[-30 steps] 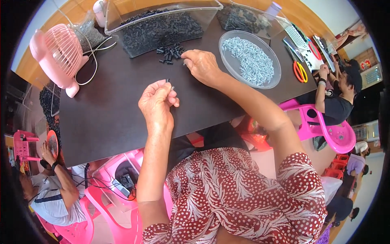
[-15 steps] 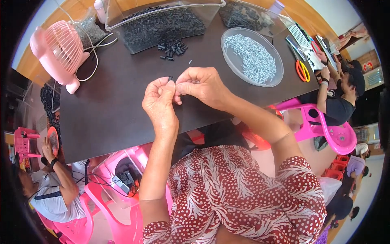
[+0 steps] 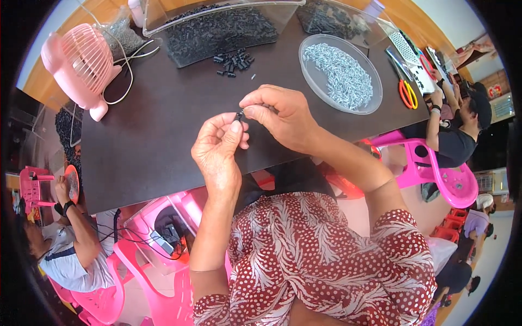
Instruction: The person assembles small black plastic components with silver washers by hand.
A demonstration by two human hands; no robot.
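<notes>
Over the dark table (image 3: 157,141), my left hand (image 3: 220,149) pinches a small black cylindrical piece (image 3: 238,116) upright between thumb and fingers. My right hand (image 3: 285,117) has thumb and forefinger closed at the top of that piece; whatever lies between those fingertips is too small to make out. Beyond my hands is a loose pile of similar black pieces (image 3: 235,62), with a single small silver pin (image 3: 253,76) beside it. To the right, a round clear plastic tray (image 3: 376,104) holds a heap of small silver metal pins (image 3: 345,76).
Clear bins of black pieces (image 3: 220,35) line the far edge. A pink fan (image 3: 81,68) with a white cord stands at the left. Scissors with orange and yellow handles (image 3: 406,95) lie at the right. Co-workers sit on both sides, near pink plastic chairs (image 3: 457,182).
My right hand has lifted slightly up and away from my left fingers. The left hand has shifted a little right, and the black piece now shows between the two hands' fingertips.
</notes>
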